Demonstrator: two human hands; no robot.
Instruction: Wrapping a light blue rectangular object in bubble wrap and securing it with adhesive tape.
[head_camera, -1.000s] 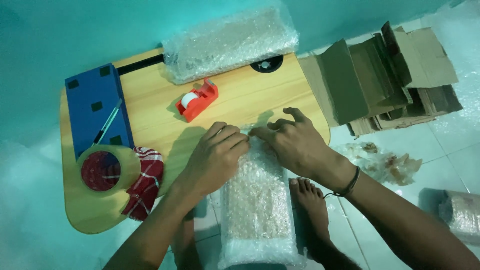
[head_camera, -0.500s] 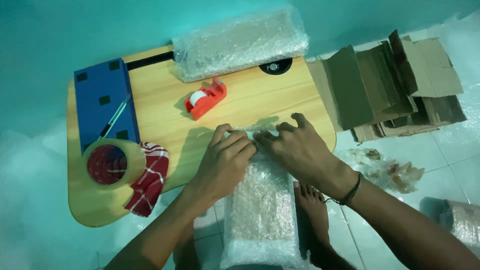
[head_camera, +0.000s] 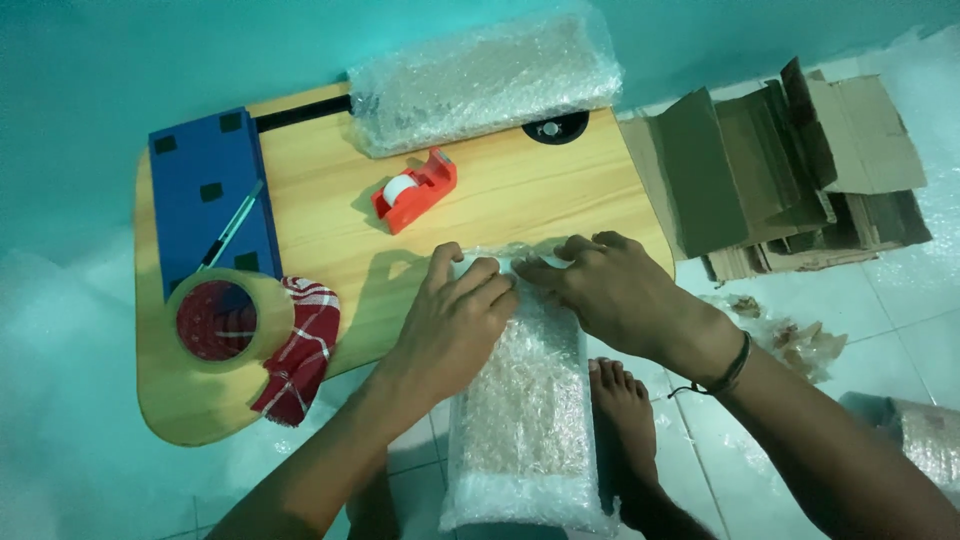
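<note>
— Teal wall, pale tiled floor (head_camera: 860, 310), and a low wooden table (head_camera: 520, 200) set right on it. What are the hands doing?

— Both press flat on the top end of a bubble-wrapped parcel (head_camera: 520, 420) that lies half on the table's near edge and half over the floor. Left hand (head_camera: 455, 320) has its fingers spread across the wrap; right hand (head_camera: 610, 290) lies just beside it, fingertips pinching a fold of the plastic.

— Anything close by?

— An orange tape dispenser (head_camera: 415, 188) sits just beyond the hands. A second wrapped bundle (head_camera: 485, 80) lies along the far edge. At the left end, a blue board (head_camera: 205, 195) with a pen (head_camera: 232, 225) on it, a big tape roll (head_camera: 225, 318), and a red checked cloth (head_camera: 300, 350) touching the roll.

— And to the right?

— Flattened cardboard (head_camera: 790, 170) stacked on the floor, well apart from the parcel. A bare foot (head_camera: 625, 420) rests beside the parcel.
</note>
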